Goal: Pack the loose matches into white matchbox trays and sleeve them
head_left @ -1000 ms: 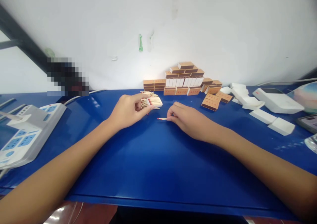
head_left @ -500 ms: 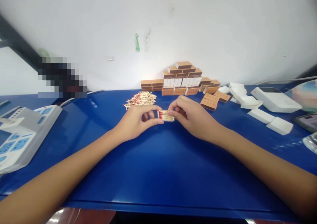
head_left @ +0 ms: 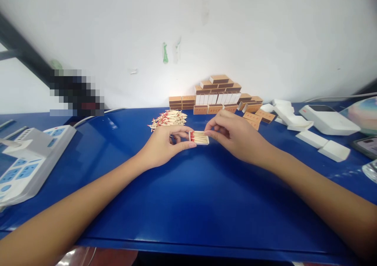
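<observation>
Between the thumb and fingers of my left hand (head_left: 166, 144) is a small white matchbox tray (head_left: 206, 142), gripped at its left end and held above the blue table. Red-tipped matches (head_left: 198, 137) lie in it side by side, heads to the left. My right hand (head_left: 229, 130) is closed in a pinch at the tray's upper right corner; what its fingertips hold, if anything, is hidden. Behind my left hand lies a loose heap of matches (head_left: 169, 119).
Brown matchboxes (head_left: 218, 88) are stacked against the wall, with a few loose boxes (head_left: 251, 117) to their right. Further right are white trays (head_left: 312, 137), a white device (head_left: 328, 119) and a phone (head_left: 366, 145). A power strip (head_left: 32, 168) stands at the left.
My right thumb has drawn back slightly to the right, from over the matches to the tray's edge, so more of them show. The left hand keeps its hold.
</observation>
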A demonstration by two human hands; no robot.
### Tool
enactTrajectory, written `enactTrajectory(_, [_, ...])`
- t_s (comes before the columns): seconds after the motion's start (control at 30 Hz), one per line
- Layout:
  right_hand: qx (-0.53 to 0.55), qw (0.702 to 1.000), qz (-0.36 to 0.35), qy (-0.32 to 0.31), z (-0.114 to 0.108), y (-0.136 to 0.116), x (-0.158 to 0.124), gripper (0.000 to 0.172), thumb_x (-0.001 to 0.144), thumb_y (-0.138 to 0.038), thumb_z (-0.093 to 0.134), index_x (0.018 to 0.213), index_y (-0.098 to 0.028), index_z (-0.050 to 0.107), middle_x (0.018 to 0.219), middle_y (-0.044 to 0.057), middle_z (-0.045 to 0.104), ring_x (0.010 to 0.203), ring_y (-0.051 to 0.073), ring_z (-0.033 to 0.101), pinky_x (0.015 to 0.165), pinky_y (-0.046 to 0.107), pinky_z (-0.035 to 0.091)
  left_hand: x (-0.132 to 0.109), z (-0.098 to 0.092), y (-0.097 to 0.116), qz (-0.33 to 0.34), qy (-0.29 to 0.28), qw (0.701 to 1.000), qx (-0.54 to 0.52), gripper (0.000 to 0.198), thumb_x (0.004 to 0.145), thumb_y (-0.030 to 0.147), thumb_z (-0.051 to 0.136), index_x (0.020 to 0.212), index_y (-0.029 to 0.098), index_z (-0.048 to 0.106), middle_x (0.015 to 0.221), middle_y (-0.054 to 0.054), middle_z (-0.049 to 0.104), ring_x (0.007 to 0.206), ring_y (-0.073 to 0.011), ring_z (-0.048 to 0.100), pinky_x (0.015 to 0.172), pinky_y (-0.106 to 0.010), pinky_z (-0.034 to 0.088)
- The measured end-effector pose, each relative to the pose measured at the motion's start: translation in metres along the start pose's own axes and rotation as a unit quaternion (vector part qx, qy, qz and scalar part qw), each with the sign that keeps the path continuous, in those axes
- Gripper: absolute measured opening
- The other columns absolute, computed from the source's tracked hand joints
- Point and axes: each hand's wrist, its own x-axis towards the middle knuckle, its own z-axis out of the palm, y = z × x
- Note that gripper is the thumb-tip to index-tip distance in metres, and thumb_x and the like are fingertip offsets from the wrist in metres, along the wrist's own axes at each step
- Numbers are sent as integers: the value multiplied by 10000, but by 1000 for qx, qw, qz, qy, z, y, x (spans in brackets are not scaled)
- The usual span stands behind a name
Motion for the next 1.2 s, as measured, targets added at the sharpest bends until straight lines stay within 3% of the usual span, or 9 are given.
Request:
enactTrajectory(0.2, [-23, 1000, -13, -17, -1, -1, -2, 56, 970, -235, 651, 944, -206, 691, 893, 35, 558, 718, 165, 540, 653, 323, 431, -1, 2, 2, 5, -18, 1000, 1, 346, 855, 376, 816, 1162, 222, 770, 920, -10, 796, 625, -94, 576, 601, -225, 465])
enactTrajectory(0.57, [-48, 996, -37, 58, -4, -6, 0, 62, 966, -223, 637, 926, -210, 682, 818, 25, 566, 669, 161, 513, 621, 318, 429, 1, -5, 7, 32, 2, 999, 27, 335, 847, 384, 824, 1144, 232, 789, 919, -6, 759, 605, -85, 501, 560, -223, 407])
enactTrajectory(0.67, [-60, 995, -24, 82, -5, -8, 0, 80, 969, -229, 624, 918, -216, 684, 806, 25, 563, 667, 167, 513, 624, 326, 427, 2, -7, 5, 37, 26, 998, 34, 316, 848, 384, 823, 1117, 220, 797, 895, -8, 758, 593, -87, 490, 554, -230, 402])
enactTrajectory(0.83, [-79, 991, -6, 108, -8, -7, 1, 93, 963, -228, 615, 887, -220, 668, 792, 25, 572, 672, 174, 523, 630, 331, 422, 1, -5, 4, 49, 6, 997, 56, 289, 854, 411, 820, 1083, 234, 802, 887, 2, 757, 609, -95, 481, 570, -240, 399])
enactTrajectory(1.2, [-130, 985, 48, 103, -23, 17, 6, 120, 937, -287, 609, 837, -232, 648, 741, 32, 610, 649, 191, 540, 635, 349, 408, -1, -3, 6, 35, 9, 997, 65, 312, 838, 442, 830, 1093, 263, 809, 927, -3, 781, 650, -116, 502, 600, -257, 412])
